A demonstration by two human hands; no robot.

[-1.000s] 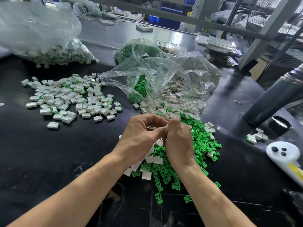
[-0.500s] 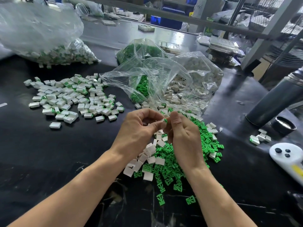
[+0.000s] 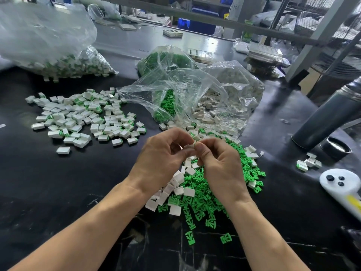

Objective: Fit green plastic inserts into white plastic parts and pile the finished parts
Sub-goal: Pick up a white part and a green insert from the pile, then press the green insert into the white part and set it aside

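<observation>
White part (image 3: 189,147) pinched between both hands' fingers (image 3: 201,148), long axis crosswise.

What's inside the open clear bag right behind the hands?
The clear bag holds green inserts on its left and white parts on its right. Crumpled plastic hides how deep either heap runs.

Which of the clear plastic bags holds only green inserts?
The small bag of green inserts at the back centre; the large left bag holds white-and-green parts, the front bag both kinds.
</observation>
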